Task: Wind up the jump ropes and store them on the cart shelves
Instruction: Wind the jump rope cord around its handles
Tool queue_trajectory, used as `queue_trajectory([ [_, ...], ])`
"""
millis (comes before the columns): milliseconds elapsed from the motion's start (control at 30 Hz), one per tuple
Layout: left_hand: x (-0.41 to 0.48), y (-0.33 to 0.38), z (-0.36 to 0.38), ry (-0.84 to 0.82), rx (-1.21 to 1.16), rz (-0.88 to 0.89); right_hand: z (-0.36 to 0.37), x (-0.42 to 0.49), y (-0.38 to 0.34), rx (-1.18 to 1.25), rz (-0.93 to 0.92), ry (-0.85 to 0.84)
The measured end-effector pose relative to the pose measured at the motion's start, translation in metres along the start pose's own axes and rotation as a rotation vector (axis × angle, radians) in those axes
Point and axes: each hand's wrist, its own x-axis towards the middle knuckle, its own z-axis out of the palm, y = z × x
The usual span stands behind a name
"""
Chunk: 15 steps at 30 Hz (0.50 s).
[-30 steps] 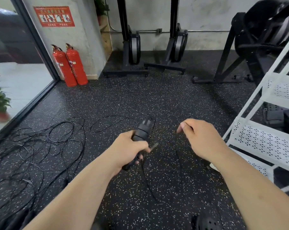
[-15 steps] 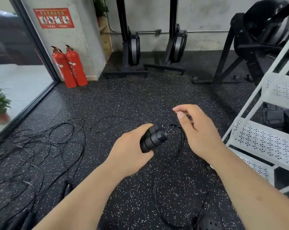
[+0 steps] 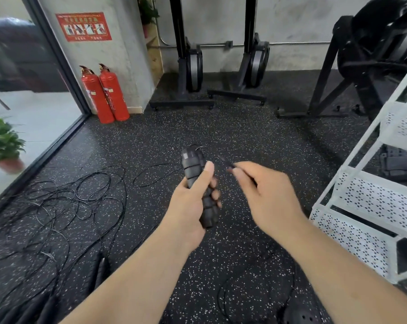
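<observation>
Speckled black rubber floor [image 3: 221, 127] is covering the whole gym room, running back to a grey concrete wall.

Head view:
- The left hand [image 3: 188, 206] is gripping the black ribbed jump rope handles [image 3: 195, 169] in mid-air at the centre of the frame. The fingers are curling round them and the thumb is lying straight up along the side. The handles are standing nearly upright, top ends tilting slightly left.
- The right hand [image 3: 265, 195] is hovering just beside the handles, thumb and forefinger pinching a thin black cord [image 3: 226, 161]. The cord is blurring here, so its path to the handles cannot be traced.
- A loose loop of cord [image 3: 223, 298] is lying on the floor below the right forearm.
- A tangled pile of ropes [image 3: 64, 202] is sprawling across the floor at the left, well apart from the hands.
- The white cart [image 3: 366, 202] with perforated shelves is standing at the right edge. Dark items [image 3: 396, 162] are sitting on one shelf; their kind cannot be told.
- Two red fire extinguishers [image 3: 106, 94] are standing against the wall corner, under a red sign [image 3: 84, 26].
- Black exercise machines [image 3: 191, 64] are standing upright along the back wall.
- A potted plant [image 3: 1, 141] is showing behind the glass at the left.
</observation>
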Motion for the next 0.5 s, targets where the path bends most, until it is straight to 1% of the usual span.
queue_trajectory([
  [67,0.001,-0.004,0.005,0.076,-0.157,-0.081,0.019,-0.009,-0.008,-0.018,-0.053,-0.023],
  [100,0.002,-0.005,0.006,0.117,-0.196,-0.101,0.028,-0.014,-0.010,0.006,-0.070,-0.036],
  [167,0.005,-0.005,0.005,0.171,-0.192,-0.115,0.041,-0.021,-0.013,0.027,-0.082,-0.047],
  [267,0.008,-0.008,0.000,0.237,-0.157,-0.120,0.051,-0.026,-0.014,-0.031,-0.099,-0.045],
  [367,0.011,-0.006,-0.007,0.320,-0.157,-0.128,0.055,-0.029,-0.011,0.027,-0.107,-0.042],
  [433,0.015,-0.005,-0.011,0.324,-0.177,-0.108,0.056,-0.033,-0.009,0.051,-0.110,-0.026],
  [500,0.015,-0.003,-0.013,0.284,-0.191,-0.125,0.057,-0.036,-0.011,0.071,-0.101,-0.028],
])
